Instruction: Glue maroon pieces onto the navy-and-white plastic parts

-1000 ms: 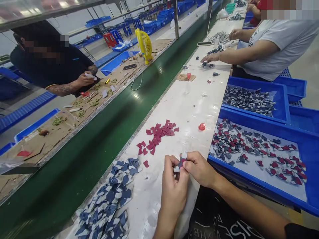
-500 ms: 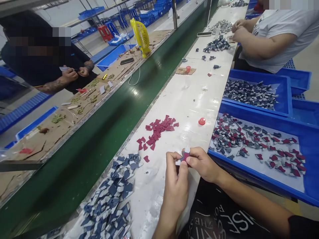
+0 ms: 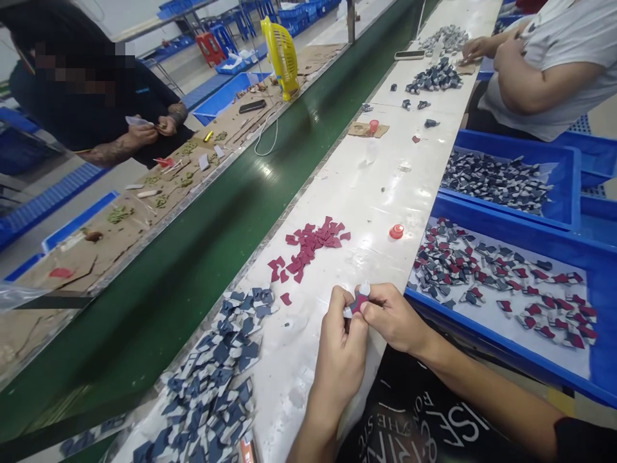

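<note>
Both my hands meet over the white table's near edge, pinching one small piece (image 3: 357, 305) in grey, white and dark red. My left hand (image 3: 341, 350) grips its left side, and my right hand (image 3: 393, 318) presses its right side with the thumb on the red part. Beyond them lies a pile of dark red cut pieces (image 3: 313, 244), with one single red piece (image 3: 286, 298) closer to my left hand. A large heap of blue-grey and white pieces (image 3: 212, 379) spreads to the left. Fingertips hide part of the held piece.
Blue trays (image 3: 511, 354) of finished-looking pieces stand at the right. A red cap (image 3: 396, 231) lies on the table (image 3: 347, 186). A green conveyor (image 3: 193, 257) runs alongside. One person (image 3: 549, 71) sits at the upper right, another (image 3: 110, 122) across the belt beside a yellow fan (image 3: 280, 58).
The camera view has shifted slightly, moving the surroundings a little to the right. Both my hands still hold the same piece. The person at the upper right has moved their hands apart.
</note>
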`<action>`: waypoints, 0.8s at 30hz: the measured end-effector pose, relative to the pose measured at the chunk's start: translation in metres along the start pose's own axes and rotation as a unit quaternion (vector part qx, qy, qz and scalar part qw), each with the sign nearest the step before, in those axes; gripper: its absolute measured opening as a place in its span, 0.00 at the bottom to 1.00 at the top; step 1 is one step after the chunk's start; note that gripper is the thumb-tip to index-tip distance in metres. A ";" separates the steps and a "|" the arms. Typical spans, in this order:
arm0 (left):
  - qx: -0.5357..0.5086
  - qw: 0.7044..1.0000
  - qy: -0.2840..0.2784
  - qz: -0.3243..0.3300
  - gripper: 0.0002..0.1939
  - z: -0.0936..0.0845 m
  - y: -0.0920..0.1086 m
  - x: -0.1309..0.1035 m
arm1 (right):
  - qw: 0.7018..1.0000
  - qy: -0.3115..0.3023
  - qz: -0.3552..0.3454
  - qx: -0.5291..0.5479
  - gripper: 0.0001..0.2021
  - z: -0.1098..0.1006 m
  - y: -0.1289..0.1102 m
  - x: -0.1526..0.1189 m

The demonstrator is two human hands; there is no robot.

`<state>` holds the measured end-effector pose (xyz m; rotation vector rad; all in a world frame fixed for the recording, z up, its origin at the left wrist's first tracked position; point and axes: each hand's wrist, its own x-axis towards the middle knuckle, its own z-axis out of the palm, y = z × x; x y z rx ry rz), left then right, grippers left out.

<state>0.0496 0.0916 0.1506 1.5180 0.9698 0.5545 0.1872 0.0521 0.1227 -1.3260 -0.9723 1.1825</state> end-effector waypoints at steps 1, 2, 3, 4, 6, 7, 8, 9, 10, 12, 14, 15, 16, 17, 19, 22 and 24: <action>-0.002 1.000 0.003 0.001 0.07 0.000 0.000 0.000 | 1.000 0.002 -0.005 0.002 0.14 0.000 -0.001 0.000; -0.005 1.000 0.006 0.001 0.06 -0.001 0.000 0.001 | 1.000 0.003 -0.011 0.005 0.14 0.001 -0.001 0.000; -0.012 1.000 0.009 -0.002 0.05 -0.002 0.000 0.000 | 1.000 0.002 -0.019 0.006 0.15 0.001 -0.002 -0.001; -0.022 1.000 0.010 -0.009 0.05 -0.002 0.000 0.000 | 1.000 0.000 -0.027 0.007 0.15 0.001 -0.003 -0.002; -0.049 0.998 0.006 -0.032 0.04 -0.003 -0.001 -0.001 | 0.999 -0.005 -0.039 0.000 0.15 0.001 -0.003 -0.006; -0.061 0.997 0.002 -0.042 0.03 -0.003 -0.001 -0.002 | 0.999 -0.004 -0.042 -0.006 0.15 0.001 -0.003 -0.007; -0.069 0.996 -0.003 -0.051 0.04 -0.003 -0.002 -0.003 | 0.999 0.000 -0.044 -0.013 0.16 0.001 -0.002 -0.009; -0.075 0.995 -0.006 -0.059 0.04 -0.002 -0.004 -0.003 | 0.999 0.006 -0.044 -0.020 0.17 0.001 -0.001 -0.010; -0.077 0.995 -0.008 -0.065 0.04 -0.001 -0.005 -0.003 | 0.999 0.013 -0.042 -0.024 0.17 0.001 0.001 -0.010; -0.080 0.994 -0.008 -0.070 0.06 0.001 -0.009 -0.003 | 0.999 0.027 -0.036 -0.028 0.17 0.002 0.003 -0.011; -0.081 0.994 -0.006 -0.067 0.07 0.004 -0.011 -0.003 | 0.999 0.042 -0.020 -0.025 0.17 0.005 0.006 -0.011; -0.077 0.995 -0.004 -0.065 0.07 0.005 -0.012 -0.003 | 0.998 0.053 -0.008 -0.020 0.18 0.006 0.008 -0.012; -0.072 0.995 -0.004 -0.065 0.07 0.005 -0.014 -0.003 | 0.998 0.064 0.003 -0.011 0.18 0.007 0.010 -0.013; -0.064 0.996 -0.004 -0.069 0.07 0.005 -0.015 -0.003 | 0.997 0.071 0.012 -0.001 0.19 0.007 0.014 -0.014; -0.049 0.995 0.002 -0.087 0.06 0.005 -0.019 -0.003 | 0.997 0.069 0.030 0.011 0.21 0.007 0.026 -0.018; -0.050 0.992 0.028 -0.115 0.06 0.005 -0.026 -0.003 | 0.991 0.107 0.076 0.001 0.25 0.003 0.051 -0.023; -0.051 0.989 0.037 -0.133 0.07 0.005 -0.028 -0.003 | 0.984 0.142 0.105 0.005 0.29 0.001 0.064 -0.023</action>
